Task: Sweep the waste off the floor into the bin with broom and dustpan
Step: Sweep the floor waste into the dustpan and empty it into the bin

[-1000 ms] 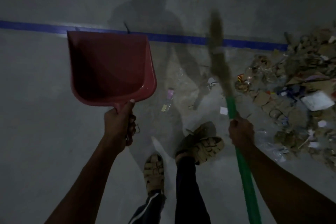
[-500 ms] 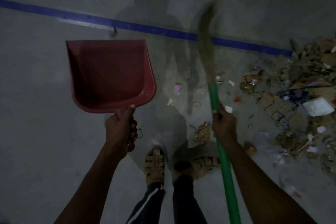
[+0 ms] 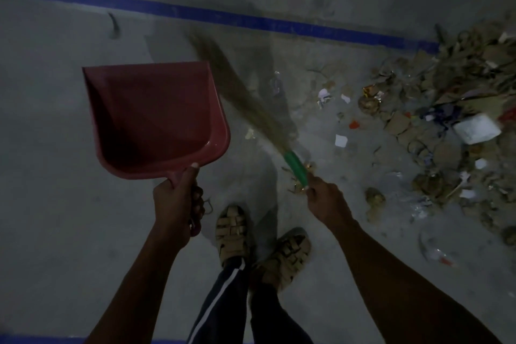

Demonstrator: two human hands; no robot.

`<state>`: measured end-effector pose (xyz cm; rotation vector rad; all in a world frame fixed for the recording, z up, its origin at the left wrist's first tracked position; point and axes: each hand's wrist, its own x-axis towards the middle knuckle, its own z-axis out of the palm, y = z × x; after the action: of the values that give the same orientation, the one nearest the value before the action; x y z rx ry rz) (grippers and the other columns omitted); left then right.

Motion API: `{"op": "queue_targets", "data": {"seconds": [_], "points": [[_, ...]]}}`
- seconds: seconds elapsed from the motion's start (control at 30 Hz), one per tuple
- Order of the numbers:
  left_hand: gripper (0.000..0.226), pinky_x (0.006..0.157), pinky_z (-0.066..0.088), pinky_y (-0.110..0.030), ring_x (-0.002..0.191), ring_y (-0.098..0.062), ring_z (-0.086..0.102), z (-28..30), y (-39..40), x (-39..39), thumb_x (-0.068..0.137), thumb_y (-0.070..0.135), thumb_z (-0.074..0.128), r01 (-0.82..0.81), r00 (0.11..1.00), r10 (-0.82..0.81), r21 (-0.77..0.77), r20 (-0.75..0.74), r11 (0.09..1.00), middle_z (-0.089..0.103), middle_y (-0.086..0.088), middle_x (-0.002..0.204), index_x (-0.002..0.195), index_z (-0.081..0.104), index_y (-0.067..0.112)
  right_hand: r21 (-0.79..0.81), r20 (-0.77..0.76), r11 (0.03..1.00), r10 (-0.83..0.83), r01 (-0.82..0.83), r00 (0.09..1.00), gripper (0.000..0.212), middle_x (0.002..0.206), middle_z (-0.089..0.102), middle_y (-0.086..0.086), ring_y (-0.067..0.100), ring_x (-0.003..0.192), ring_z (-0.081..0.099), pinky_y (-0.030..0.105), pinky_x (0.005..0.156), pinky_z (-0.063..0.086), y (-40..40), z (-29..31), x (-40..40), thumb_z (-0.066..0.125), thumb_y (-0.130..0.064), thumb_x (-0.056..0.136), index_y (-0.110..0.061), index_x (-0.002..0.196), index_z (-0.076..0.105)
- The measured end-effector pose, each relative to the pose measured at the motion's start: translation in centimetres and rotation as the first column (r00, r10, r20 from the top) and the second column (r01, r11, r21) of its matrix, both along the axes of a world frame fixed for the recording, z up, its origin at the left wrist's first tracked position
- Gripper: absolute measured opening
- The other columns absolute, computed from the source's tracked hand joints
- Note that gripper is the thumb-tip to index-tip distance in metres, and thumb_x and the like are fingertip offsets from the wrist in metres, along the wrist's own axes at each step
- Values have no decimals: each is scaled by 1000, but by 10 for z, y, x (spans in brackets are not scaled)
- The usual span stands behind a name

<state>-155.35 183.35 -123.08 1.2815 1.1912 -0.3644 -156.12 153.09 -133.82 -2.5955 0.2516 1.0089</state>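
My left hand [image 3: 178, 201] grips the handle of a red dustpan [image 3: 156, 117], held up off the grey floor with its mouth facing away from me; it looks empty. My right hand [image 3: 326, 198] grips the green handle of a broom [image 3: 294, 165]. The broom's brown bristles [image 3: 240, 89] slant up and left, blurred, just right of the dustpan. A pile of waste [image 3: 458, 120], cardboard scraps, paper and wrappers, lies on the floor at the right. Small loose bits [image 3: 340, 140] are scattered between pile and broom. No bin is in view.
A blue line [image 3: 223, 17] crosses the floor beyond the dustpan. My two sandalled feet [image 3: 231, 232] stand just below the hands. Bare grey floor [image 3: 50, 176] spreads to the left. The scene is dim.
The broom's bristle end has swung leftward, from pointing straight ahead to slanting beside the dustpan. My right hand shifted a little; the left hand and dustpan stayed roughly put.
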Motion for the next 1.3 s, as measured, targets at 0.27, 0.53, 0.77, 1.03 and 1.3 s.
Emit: {"op": "queue_targets", "data": {"seconds": [0.27, 0.53, 0.77, 1.03, 1.3], "points": [[49, 46, 28, -18, 38, -13, 31, -1, -46, 6, 94, 43, 68, 132, 991, -130, -38, 36, 991, 35, -2, 51, 62, 42, 17, -359, 203, 880, -252, 312, 946, 28, 111, 63, 23, 39, 101, 62, 41, 81, 49, -94, 17, 15, 43, -17, 102, 0, 120, 56], [49, 44, 29, -18, 34, -13, 32, 0, -83, 11, 94, 42, 68, 211, 977, -211, -1, 42, 977, 36, -2, 50, 61, 41, 17, -180, 405, 887, -327, 425, 854, 41, 117, 60, 25, 43, 94, 63, 47, 85, 53, -97, 29, -1, 46, -12, 100, 1, 139, 47], [51, 46, 30, -19, 37, -12, 33, -5, -108, 0, 94, 45, 67, 290, 956, -291, 15, 45, 957, 37, -1, 49, 59, 42, 17, 21, 162, 997, 66, -71, 984, 51, 143, 45, 10, 32, 96, 65, 39, 76, 52, -58, -3, -85, 46, -22, 101, -13, 150, 34], [46, 43, 29, -19, 36, -14, 34, -9, -134, -31, 93, 42, 68, 304, 952, -305, 54, 22, 951, 41, 0, 51, 62, 45, 17, -108, 41, 994, -9, 14, 999, 51, 129, 49, 7, 28, 99, 64, 40, 76, 52, -92, -16, -128, 54, -20, 97, -12, 145, 37], [47, 44, 29, -19, 35, -14, 35, -5, -152, -49, 94, 43, 68, 267, 963, -268, 69, 9, 961, 43, 2, 48, 62, 44, 17, -389, 171, 884, -205, 258, 964, 53, 139, 42, 19, 42, 92, 62, 49, 76, 53, -164, -5, -102, 45, -13, 100, -3, 149, 29]]}}
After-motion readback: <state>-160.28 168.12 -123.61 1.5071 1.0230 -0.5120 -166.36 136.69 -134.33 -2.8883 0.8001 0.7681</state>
